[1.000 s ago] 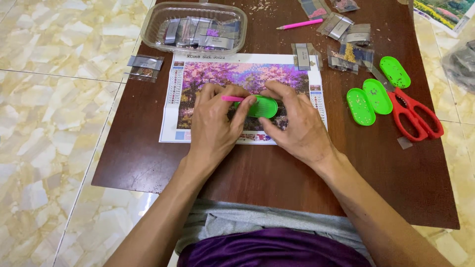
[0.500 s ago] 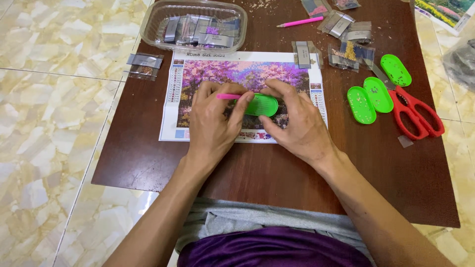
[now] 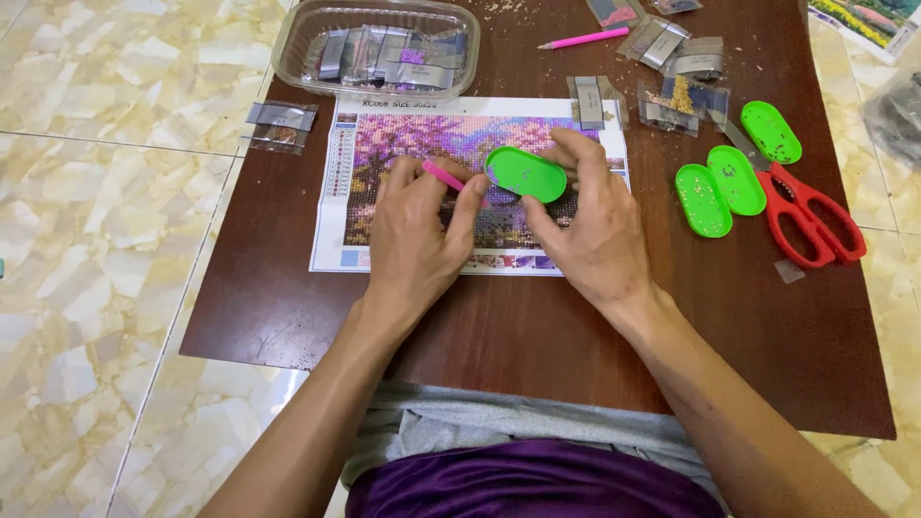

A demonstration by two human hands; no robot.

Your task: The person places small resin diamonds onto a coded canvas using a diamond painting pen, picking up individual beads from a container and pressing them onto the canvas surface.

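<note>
The left hand (image 3: pixel 414 235) has its fingers closed on a pink pen (image 3: pixel 447 176). The right hand (image 3: pixel 590 230) has its fingers gripping a green tray (image 3: pixel 526 174), just beyond the pen tip, over the picture (image 3: pixel 413 134) on the tabletop (image 3: pixel 537 326).

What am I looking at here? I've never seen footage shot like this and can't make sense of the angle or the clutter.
The camera sits on a person's head and looks down at their own bare hands over a brown table. The left hand holds a pink pen; the right hand holds a small green tray. Under them lies a colourful bead picture. Around it: a clear tub of packets, three more green trays, red scissors and a second pink pen.
</note>
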